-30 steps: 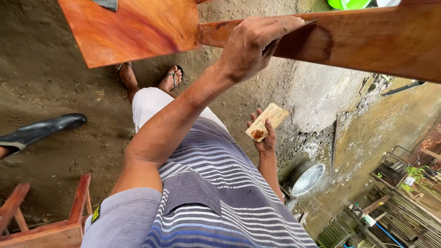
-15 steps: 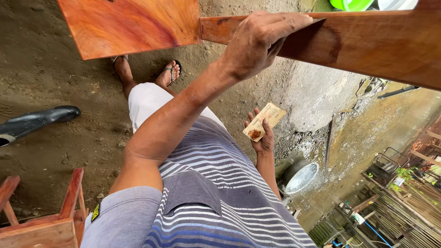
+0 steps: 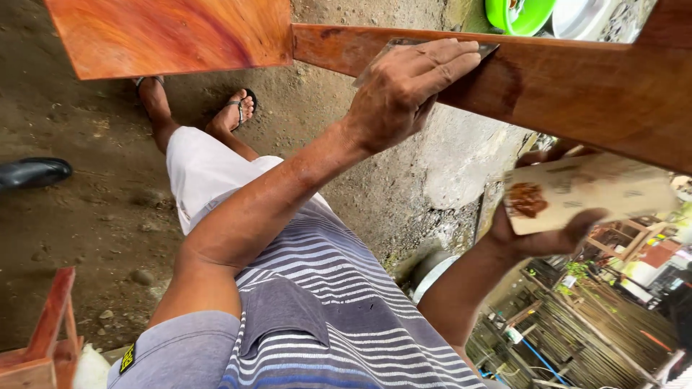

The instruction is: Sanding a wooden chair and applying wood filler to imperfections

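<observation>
Compared with before: right hand (image 3: 559, 223) now raised just under the reddish wooden plank (image 3: 562, 86), closed around one small putty-smeared board (image 3: 587, 191). Left hand (image 3: 404, 90) flat, pressing one thin scraper (image 3: 404, 52) onto the plank. Two hands, one plank.

Left hand (image 3: 404, 90) on reddish wooden rail (image 3: 562, 86), scraper (image 3: 425, 47) beneath

A black shoe (image 3: 32, 173) rests on the dirt floor (image 3: 86, 216); a green bowl (image 3: 519, 14) sits up top; a red wooden frame (image 3: 43, 338) stands lower left; a metal basin (image 3: 429, 270) lies below.
</observation>
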